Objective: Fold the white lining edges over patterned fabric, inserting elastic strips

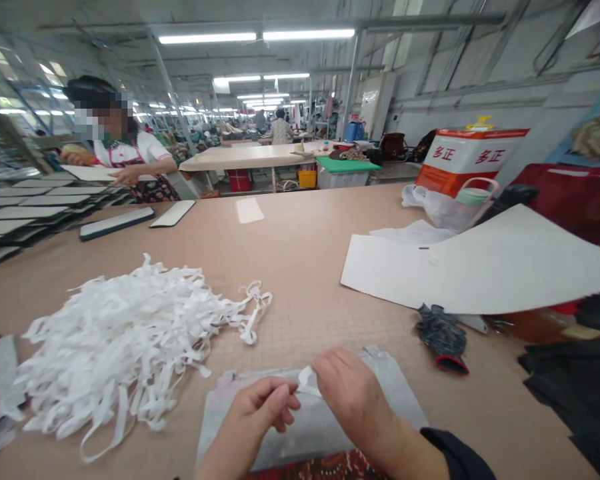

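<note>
**White strip spanning my two hands**

At the lower centre of the frame, I am pinching a small white strip [309,381], my left hand [253,417] closing on one end, my right hand [353,390] on the other. Its visible length is running crosswise between them, neither grip clearly nearer, above a grey sheet [310,437]. A pile of white strips [125,340] is lying leftward, nearer my left. At upper right, a cup [473,196] is standing, its contents not showing.

The picture's left edge cuts off the stacked panels [40,212]; distant workers [281,128] look blurred.
</note>
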`<state>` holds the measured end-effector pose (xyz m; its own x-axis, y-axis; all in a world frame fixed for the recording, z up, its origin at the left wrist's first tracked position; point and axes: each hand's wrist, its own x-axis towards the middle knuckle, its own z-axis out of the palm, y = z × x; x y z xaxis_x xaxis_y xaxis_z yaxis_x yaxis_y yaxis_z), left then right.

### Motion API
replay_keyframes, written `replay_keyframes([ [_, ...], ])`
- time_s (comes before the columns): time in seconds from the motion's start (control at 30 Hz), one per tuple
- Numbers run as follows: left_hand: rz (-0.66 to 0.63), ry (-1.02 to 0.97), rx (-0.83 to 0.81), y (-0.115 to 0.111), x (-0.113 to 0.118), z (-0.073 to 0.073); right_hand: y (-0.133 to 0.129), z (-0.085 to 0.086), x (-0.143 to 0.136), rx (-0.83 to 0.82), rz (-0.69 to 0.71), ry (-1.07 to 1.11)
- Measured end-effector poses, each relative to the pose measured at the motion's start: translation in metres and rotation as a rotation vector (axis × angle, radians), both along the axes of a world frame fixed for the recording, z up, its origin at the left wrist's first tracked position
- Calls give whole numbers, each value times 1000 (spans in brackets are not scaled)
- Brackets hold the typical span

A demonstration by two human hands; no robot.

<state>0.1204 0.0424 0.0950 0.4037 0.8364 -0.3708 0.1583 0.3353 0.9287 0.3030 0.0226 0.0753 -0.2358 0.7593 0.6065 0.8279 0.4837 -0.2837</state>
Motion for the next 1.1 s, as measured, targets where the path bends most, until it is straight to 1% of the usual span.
replay_keyframes([
  [0.07,73,-124,-122,-5,7,-7,-3,-4,-10,44,69,-71],
  [0.1,105,-157,-157,-6,9,-10,-4,-7,-13,52,87,-79],
  [0.2,164,-170,-173,-8,8,-15,-6,-16,-16,9,131,-44],
  [0.3,180,-180,-164,-7,1,-15,-7,-25,-18,-132,148,110],
  [0.37,175,-186,-132,-6,-4,-17,-8,-26,-22,-316,130,306],
  [0.47,186,-132,35,-7,-9,-24,-7,-16,-29,-675,105,642],
  [0.5,176,-109,104,-8,-10,-28,-7,-10,-32,-748,101,739],
  [0.53,145,-96,159,-9,-9,-31,-7,-5,-33,-780,105,820],
  [0.57,97,-98,197,-12,-8,-34,-7,1,-34,-778,120,879],
  [0.63,8,-117,215,-17,-3,-36,-9,8,-34,-743,170,944],
  [0.7,-32,-109,163,-21,0,-33,-12,10,-29,-739,170,994],
  [0.83,-42,-30,55,-23,-5,-19,-16,1,-17,-838,7,1182],
  [0.87,-53,-50,7,-22,-7,-16,-16,-1,-15,-865,-13,1231],
  [0.93,-97,-127,-142,-20,-12,-13,-14,-6,-13,-898,-17,1339],
  [1.0,-131,-158,-262,-18,-17,-13,-11,-9,-12,-912,-12,1480],
  [1.03,-132,-141,-281,-17,-19,-15,-9,-11,-10,-912,-11,1553],
  [1.1,-122,-77,-264,-14,-26,-20,-4,-14,-5,-902,-30,1667],
])
